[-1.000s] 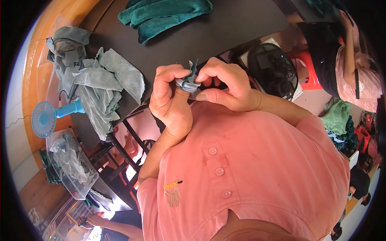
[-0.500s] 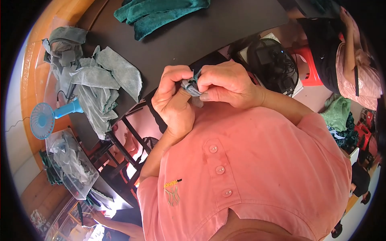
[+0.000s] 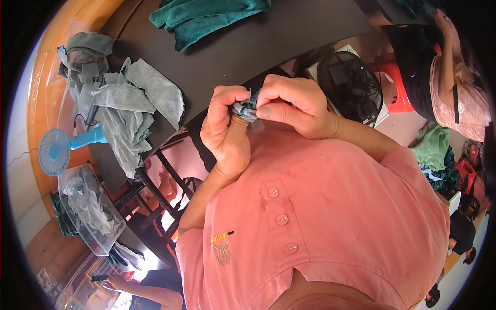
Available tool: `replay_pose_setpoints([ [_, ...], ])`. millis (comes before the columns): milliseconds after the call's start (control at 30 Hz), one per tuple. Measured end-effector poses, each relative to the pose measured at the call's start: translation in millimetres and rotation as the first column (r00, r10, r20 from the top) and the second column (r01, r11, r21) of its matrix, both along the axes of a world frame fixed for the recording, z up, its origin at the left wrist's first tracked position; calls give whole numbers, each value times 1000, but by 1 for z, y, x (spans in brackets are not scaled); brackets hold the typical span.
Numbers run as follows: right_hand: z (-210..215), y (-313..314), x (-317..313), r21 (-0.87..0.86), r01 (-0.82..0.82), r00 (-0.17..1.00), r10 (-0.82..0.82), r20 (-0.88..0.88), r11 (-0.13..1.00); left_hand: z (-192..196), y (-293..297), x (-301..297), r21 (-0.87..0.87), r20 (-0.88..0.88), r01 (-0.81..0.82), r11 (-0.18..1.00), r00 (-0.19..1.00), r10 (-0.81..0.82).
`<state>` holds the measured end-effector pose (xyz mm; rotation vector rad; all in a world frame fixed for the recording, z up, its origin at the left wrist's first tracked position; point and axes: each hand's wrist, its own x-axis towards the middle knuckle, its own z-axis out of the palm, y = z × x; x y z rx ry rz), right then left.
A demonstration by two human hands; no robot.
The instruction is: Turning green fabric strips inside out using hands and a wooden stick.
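Observation:
Close to my chest, both hands work on a small bunched piece of grey and dark green fabric (image 3: 244, 111). My left hand (image 3: 226, 126) is closed around it, with the thumb under it and the index finger curled above. My right hand (image 3: 297, 108) pinches the right edge of the fabric between thumb and fingers. The fingers hide most of the piece, so its shape cannot be made out. Beyond my hands, folded teal velvet pieces (image 3: 217, 21) lie on the dark table (image 3: 289, 31).
Grey-backed fabric pieces (image 3: 124, 98) hang over the table's left edge beside a small blue fan (image 3: 54, 152). A clear bin (image 3: 95, 206) holds more grey pieces. On the right are a black fan (image 3: 350, 85), a red stool (image 3: 397, 90) and a standing person (image 3: 439, 72).
My right thumb has slid up onto the fabric's edge, and the right hand has shifted slightly. At lower left, another person's hand and the dark object in it have moved.

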<state>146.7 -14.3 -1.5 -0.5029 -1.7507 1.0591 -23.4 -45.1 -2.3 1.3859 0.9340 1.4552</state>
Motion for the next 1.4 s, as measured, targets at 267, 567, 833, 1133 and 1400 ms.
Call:
replay_pose_setpoints([
  [267, 4, -3, -4, -539, -129, 958, -35, -285, 832, 0, -2, -1, -42, 51, 55, 998, 997, -53],
  [567, 8, 5, 6, -206, 42, 998, -51, -38, 978, 4, -6, -1, -19, 19, 47, 999, 999, -47],
  [833, 26, 35, 23, -95, -135, 941, 157, 298, 986, 1, -7, -4, -127, 120, 148, 981, 984, -133],
  [1133, 31, 38, 8, 76, 66, 949, -86, 303, 995, 5, -4, -4, -29, -7, -5, 1000, 1000, 5],
  [1400, 11, 16, -25, 379, 294, 953, -298, -47, 878, 12, 1, 9, 22, -64, -208, 978, 976, 209],
])
